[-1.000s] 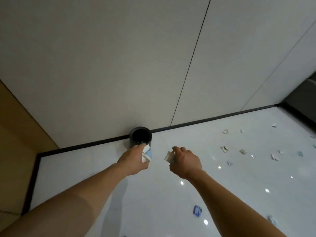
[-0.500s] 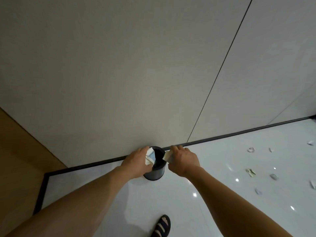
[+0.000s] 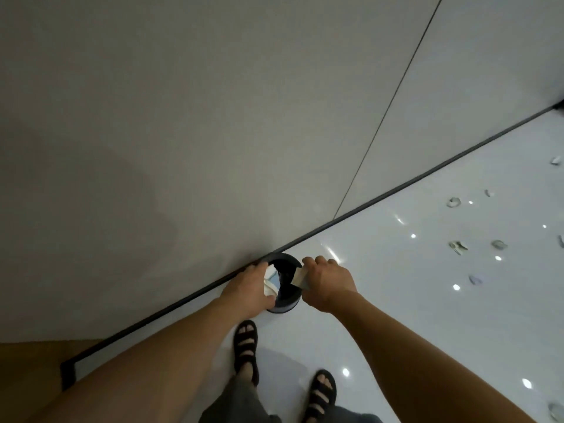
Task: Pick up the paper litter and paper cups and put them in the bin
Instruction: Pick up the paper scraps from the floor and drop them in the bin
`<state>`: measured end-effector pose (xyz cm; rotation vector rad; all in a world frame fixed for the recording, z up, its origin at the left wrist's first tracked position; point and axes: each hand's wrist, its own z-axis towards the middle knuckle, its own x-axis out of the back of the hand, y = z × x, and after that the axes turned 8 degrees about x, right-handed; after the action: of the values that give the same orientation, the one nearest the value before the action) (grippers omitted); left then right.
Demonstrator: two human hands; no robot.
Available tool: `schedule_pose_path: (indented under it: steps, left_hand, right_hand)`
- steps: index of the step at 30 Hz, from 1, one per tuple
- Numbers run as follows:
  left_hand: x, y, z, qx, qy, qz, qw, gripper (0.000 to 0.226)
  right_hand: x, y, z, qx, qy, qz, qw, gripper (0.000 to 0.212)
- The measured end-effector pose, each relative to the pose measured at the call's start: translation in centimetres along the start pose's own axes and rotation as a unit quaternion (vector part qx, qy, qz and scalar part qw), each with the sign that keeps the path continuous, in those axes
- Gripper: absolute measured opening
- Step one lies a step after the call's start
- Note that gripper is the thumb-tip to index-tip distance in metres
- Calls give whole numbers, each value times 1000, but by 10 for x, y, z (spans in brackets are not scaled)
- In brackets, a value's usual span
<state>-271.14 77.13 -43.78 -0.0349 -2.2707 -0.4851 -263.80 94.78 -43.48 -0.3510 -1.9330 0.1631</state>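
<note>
Hands (image 3: 247, 290) (image 3: 329, 283) now over the bin (image 3: 287, 303)

Two hands hold crumpled paper over a black bin (image 3: 285, 296) by the wall: left hand (image 3: 247, 289) and right hand (image 3: 328, 282); scraps litter the glossy floor (image 3: 427, 300).

Two bare arms in shot here: the left forearm (image 3: 171, 361) and the right forearm (image 3: 427, 355) are uncovered from the near edge out to the left grip (image 3: 248, 288) and the right grip (image 3: 328, 283). On the near side, black sandals. The left sandal (image 3: 245, 346) shows broad cross-straps with toes peeking between them, and the right sandal (image 3: 320, 395) is the same strappy make. Loose dark grey cloth drapes over the ankles, the left trouser leg (image 3: 232, 401) in soft folds, the right trouser leg (image 3: 351, 418) just a sliver.
</note>
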Motion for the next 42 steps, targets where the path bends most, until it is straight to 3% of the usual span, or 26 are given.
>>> schedule_pose_path:
  steps: [6, 10, 15, 19, 28, 35, 42]
  left_hand:
    - [-16, -14, 112, -19, -57, 40, 997, 84]
    - [-48, -29, 186, -22, -98, 65, 993, 66]
    - [-100, -51, 266, -23, -143, 82, 986, 100]
    - [-128, -68, 291, -18, -163, 117, 979, 107]
    - [-113, -44, 260, -59, -155, 180, 969, 90]
    - [-74, 61, 205, -182, -131, 229, 947, 85]
    - [-98, 175, 86, -314, -168, 270, 895, 82]
  right_hand:
    - [-56, 18, 85, -88, -20, 62, 994, 69]
    - [-113, 39, 138, -130, -46, 93, 986, 67]
    - [-185, 69, 185, -163, -49, 128, 977, 75]
    - [-223, 77, 192, -181, -62, 165, 968, 72]
    - [-210, 78, 135, -230, -35, 206, 951, 69]
    - [-142, 95, 38, -346, 24, 218, 913, 73]
    - [-98, 102, -111, -455, 99, 217, 858, 68]
